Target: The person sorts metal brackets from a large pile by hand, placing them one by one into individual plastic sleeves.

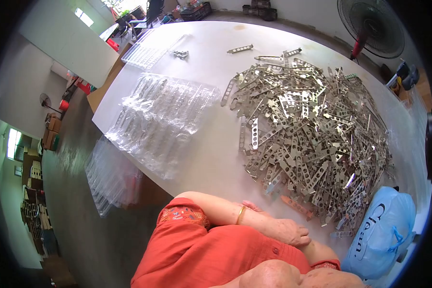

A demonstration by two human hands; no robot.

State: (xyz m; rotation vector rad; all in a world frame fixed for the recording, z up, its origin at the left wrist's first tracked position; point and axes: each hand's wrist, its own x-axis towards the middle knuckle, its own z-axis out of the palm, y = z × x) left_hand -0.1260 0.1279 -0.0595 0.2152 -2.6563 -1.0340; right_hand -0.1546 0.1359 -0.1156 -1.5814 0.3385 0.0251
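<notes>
My arms are folded at the table's near edge. My left hand (293, 232), on the arm with a gold bangle (241, 215), lies over my right forearm (319, 250) with its fingers curled round it. Only a small part of my right hand (251, 205) shows behind the left wrist; its fingers are mostly hidden. Just beyond my hands spreads a big heap of flat metal strips with round holes (307, 129). An orange-tinted strip (296, 206) lies at the heap's near edge, closest to my left hand.
Clear plastic trays (163, 108) are stacked on the white table (201, 163), with another tray (151, 50) behind. More plastic trays (111, 177) sit below the left edge. A blue plastic bag (381, 230) stands at right. A fan (372, 29) is at the back right.
</notes>
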